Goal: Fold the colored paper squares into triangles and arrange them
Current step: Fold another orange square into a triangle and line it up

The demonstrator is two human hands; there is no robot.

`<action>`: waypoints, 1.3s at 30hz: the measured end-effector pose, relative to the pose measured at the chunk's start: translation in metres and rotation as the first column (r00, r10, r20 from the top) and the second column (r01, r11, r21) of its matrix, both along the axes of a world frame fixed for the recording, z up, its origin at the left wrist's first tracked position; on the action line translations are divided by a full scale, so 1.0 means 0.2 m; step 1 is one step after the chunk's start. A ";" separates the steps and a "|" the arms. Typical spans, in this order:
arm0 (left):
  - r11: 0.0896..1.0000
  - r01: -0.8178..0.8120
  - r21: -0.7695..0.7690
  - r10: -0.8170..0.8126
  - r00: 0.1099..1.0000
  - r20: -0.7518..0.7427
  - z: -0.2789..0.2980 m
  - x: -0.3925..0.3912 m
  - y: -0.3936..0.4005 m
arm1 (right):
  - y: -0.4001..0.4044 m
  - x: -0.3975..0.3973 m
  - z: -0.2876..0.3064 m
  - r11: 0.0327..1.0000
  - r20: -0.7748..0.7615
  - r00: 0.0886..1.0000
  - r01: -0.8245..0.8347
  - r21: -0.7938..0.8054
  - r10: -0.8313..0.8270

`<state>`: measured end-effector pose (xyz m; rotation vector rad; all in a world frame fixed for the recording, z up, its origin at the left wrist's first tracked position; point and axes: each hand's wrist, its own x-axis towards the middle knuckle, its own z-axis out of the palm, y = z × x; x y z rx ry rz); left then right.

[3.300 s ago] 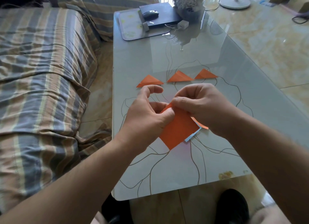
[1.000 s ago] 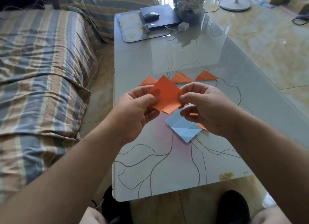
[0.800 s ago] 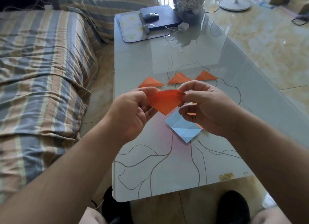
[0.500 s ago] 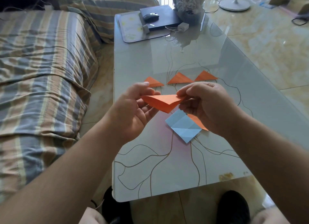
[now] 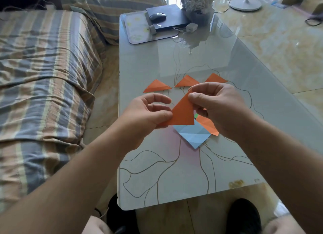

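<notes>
I hold an orange paper [image 5: 183, 113], folded into a triangle, above the glass table [image 5: 192, 172]. My left hand [image 5: 145, 115] pinches its lower left corner and my right hand [image 5: 216, 108] pinches its top corner. Three folded orange triangles lie in a row beyond my hands: one on the left [image 5: 156, 86], one in the middle [image 5: 186, 81], one on the right [image 5: 215, 78]. Under my hands a blue paper square [image 5: 193, 135] lies on a small stack, with an orange sheet [image 5: 208, 124] and a sliver of green paper [image 5: 196, 115] showing.
A striped sofa [image 5: 43, 76] runs along the table's left side. At the far end sit a dark box [image 5: 167, 17] with a mouse [image 5: 157, 16], a tray mat [image 5: 139, 29], a small white adapter [image 5: 191, 26] and a vase [image 5: 197, 5]. The table's near edge is just in front of my knees.
The orange square was lifted off the stack and folded in half in the air. Since half a second ago the triangle has turned from lying flat to standing with one corner up.
</notes>
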<state>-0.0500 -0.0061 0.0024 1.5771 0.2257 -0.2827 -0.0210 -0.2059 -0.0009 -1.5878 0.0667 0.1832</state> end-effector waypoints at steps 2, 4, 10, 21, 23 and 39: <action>0.996 0.092 0.012 -0.092 0.995 -0.024 0.00 -0.01 -0.02 | 0.00 0.00 0.00 1.000 0.006 1.000 -0.020 -0.016 0.021; 0.989 0.139 0.046 -0.139 0.990 -0.005 -0.02 -0.02 -0.03 | 0.01 -0.01 0.00 0.994 0.043 0.996 -0.080 -0.075 0.083; 0.977 0.014 0.211 -0.056 0.980 0.193 -0.04 -0.03 -0.05 | 0.01 -0.04 0.00 0.966 0.085 0.968 -0.222 -0.132 0.234; 0.986 -0.006 0.165 -0.024 0.983 0.182 -0.06 -0.02 -0.05 | 0.03 -0.04 -0.02 0.965 0.055 0.973 -0.213 -0.153 0.224; 0.990 -0.030 0.137 0.007 0.987 0.162 -0.06 -0.02 -0.04 | 0.03 -0.05 -0.03 0.967 0.045 0.974 -0.214 -0.139 0.222; 0.980 -0.006 0.197 -0.041 0.971 0.235 -0.04 -0.02 -0.03 | 0.01 -0.03 -0.02 0.953 0.040 0.963 -0.257 -0.161 0.267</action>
